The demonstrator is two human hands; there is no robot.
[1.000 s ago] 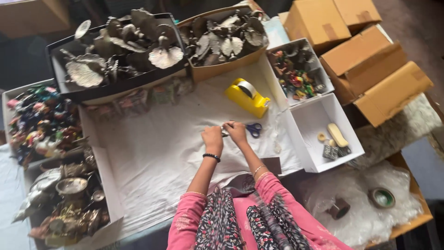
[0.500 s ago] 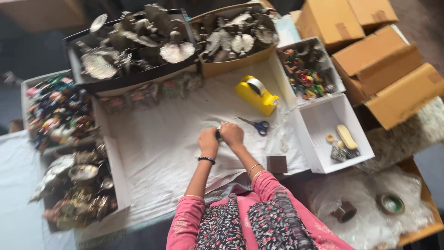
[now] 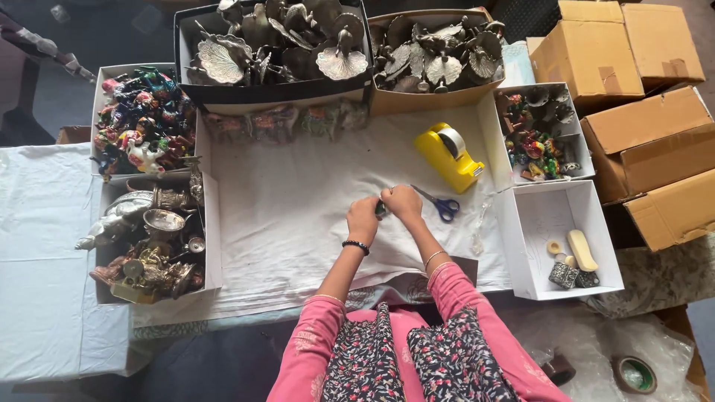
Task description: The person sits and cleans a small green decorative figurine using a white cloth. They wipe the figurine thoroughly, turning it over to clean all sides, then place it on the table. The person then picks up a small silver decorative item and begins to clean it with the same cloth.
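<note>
Both hands pinch one small dark piece over the white-covered counter.

The left hand (image 3: 363, 221) and right hand (image 3: 403, 202) each keep a pressed-together grip on the small dark piece (image 3: 380, 210) between them. Working it well likely means steady fingertips, held low above the white cloth (image 3: 290, 216), clear of the blue scissors (image 3: 439, 205) just beside and the yellow tape dispenser (image 3: 450, 156) beyond.

Bare cloth (image 3: 298, 223) left; scissors (image 3: 439, 204) right.
</note>
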